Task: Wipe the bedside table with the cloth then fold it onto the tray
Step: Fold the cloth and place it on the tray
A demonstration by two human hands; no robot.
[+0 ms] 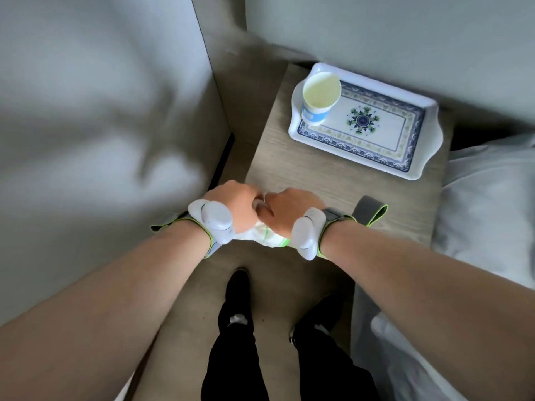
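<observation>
Cloth (262,235): a white piece with green stripes, bunched between both hands at the near edge of the counter (318,175), just over or at its front lip. Only a small fold of it shows, below the knuckles and between the wrists; the rest is hidden inside the grip.

The left hand (231,202) and right hand (289,206) are closed on the cloth, fists almost touching, thumbs inward. Each wrist carries a white sensor on a grey and green strap. How much of the cloth hangs loose cannot be told.

The tray (428,123) lies further along the counter, ahead and to the right of the hands, well apart from them. Its long axis runs from near left to far right, slanted against the counter edge. A cup (320,96) stands upright in the tray's left end, so the free space for a folded cloth is the middle and right part. The right hand is the nearer one to that space.

The bare counter between hands and tray looks dry and clean, though that is a judgement. The cloth seems to be at the gathering or folding stage; a reach forward and rightward, clear of the cup, would bring it to the tray.
</observation>
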